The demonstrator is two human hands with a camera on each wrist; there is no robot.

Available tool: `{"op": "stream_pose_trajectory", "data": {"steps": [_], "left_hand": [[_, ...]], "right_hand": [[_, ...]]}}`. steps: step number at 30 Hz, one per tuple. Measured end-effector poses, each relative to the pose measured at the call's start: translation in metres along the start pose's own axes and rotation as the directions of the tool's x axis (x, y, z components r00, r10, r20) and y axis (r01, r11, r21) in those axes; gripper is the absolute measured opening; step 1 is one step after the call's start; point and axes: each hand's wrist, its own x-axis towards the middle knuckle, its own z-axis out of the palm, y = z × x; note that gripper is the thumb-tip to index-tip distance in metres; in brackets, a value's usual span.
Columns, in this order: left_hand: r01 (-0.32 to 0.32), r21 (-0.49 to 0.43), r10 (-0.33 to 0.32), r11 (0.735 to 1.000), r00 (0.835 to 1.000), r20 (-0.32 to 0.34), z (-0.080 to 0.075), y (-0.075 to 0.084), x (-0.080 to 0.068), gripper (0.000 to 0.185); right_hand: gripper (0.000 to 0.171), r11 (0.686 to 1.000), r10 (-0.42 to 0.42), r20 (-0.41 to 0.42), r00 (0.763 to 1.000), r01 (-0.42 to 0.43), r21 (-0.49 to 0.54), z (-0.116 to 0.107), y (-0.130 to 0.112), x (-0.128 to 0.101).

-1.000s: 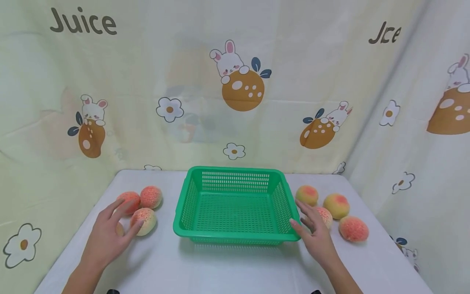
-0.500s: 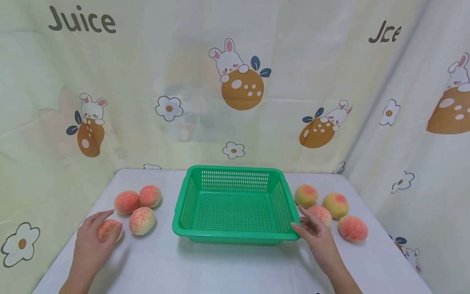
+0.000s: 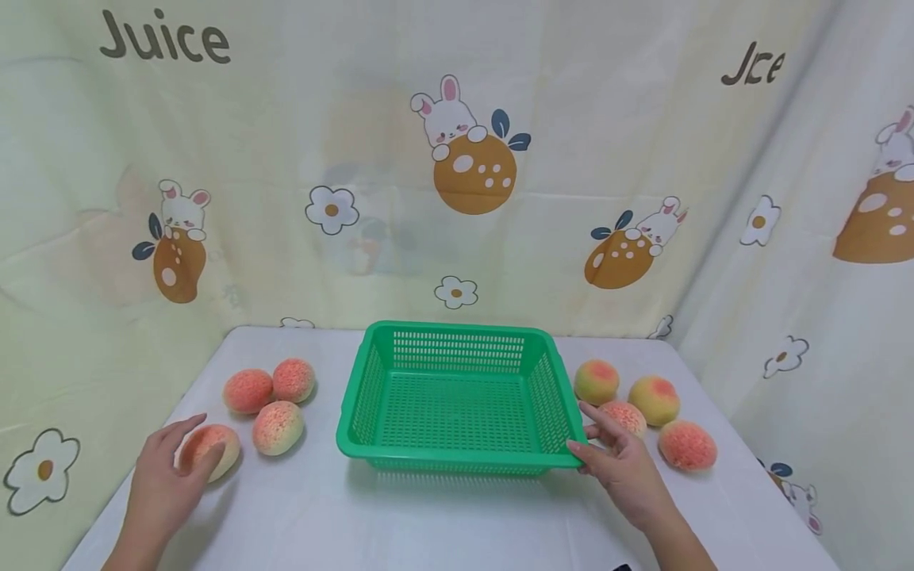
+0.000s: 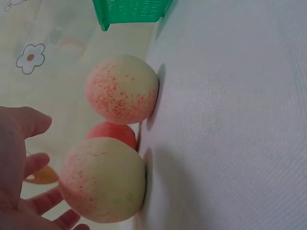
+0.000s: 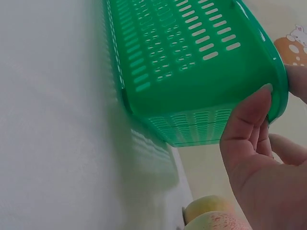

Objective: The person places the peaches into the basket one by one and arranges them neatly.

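At the front left, my left hand [image 3: 160, 480] spreads around a pale peach with a pink blush [image 3: 227, 454]. The left wrist view puts some fingers behind this peach [image 4: 108, 182], while the thumb [image 4: 36, 122] stands apart from it. A green plastic basket [image 3: 457, 458] with slotted walls sits mid-table, nothing inside. My right hand [image 3: 624, 472] holds its near right corner, thumb on the rim and fingers along the outer side. From the right wrist, the thumb [image 5: 252, 112] shows against the basket's [image 5: 192, 93] rim, with another finger beyond it.
Beside the left hand lie a speckled peach [image 3: 278, 428] and two redder ones [image 3: 248, 391] [image 3: 293, 381]. Several more peaches, including a yellow-green one [image 3: 654, 400] and a red one [image 3: 687, 446], lie right of the basket. A printed curtain [image 3: 385, 262] hangs behind the white table [image 3: 400, 523].
My left hand has moved left and toward me, from over the group of peaches to the nearest left one. The right hand has settled onto the basket's corner. The basket stays put.
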Motion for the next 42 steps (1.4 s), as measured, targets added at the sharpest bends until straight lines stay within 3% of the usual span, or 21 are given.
{"op": "stream_pose_trajectory", "data": {"steps": [5, 10, 17, 26, 35, 42], "left_hand": [[0.014, -0.007, -0.013, 1.000, 1.000, 0.018, -0.001, -0.001, 0.001, 0.065], [0.008, -0.007, -0.007, 1.000, 0.999, 0.046, -0.004, -0.003, 0.002, 0.066], [0.057, -0.025, -0.053, 0.998, 0.987, 0.155, -0.009, -0.006, 0.007, 0.077], [0.031, -0.066, -0.018, 0.997, 0.982, 0.189, -0.011, -0.018, 0.010, 0.081], [0.108, -0.041, -0.090, 0.993, 0.948, 0.305, -0.015, -0.022, 0.018, 0.094], [0.095, -0.046, -0.075, 0.994, 0.946, 0.315, -0.016, -0.025, 0.020, 0.095]], "right_hand": [[0.077, 0.995, 0.032, 0.050, 0.998, -0.037, 0.095, -0.004, -0.002, 0.002], [0.080, 0.990, 0.078, 0.055, 0.995, -0.084, 0.114, -0.005, -0.004, 0.005], [0.078, 0.981, 0.068, 0.114, 0.991, -0.087, 0.171, -0.009, -0.005, 0.008], [0.075, 0.984, 0.040, 0.165, 0.985, -0.068, 0.166, -0.013, -0.007, 0.013], [0.082, 0.981, 0.050, 0.176, 0.983, -0.081, 0.176, -0.014, -0.010, 0.014], [0.084, 0.984, 0.019, 0.224, 0.974, -0.057, 0.166, -0.019, -0.008, 0.016]]}}
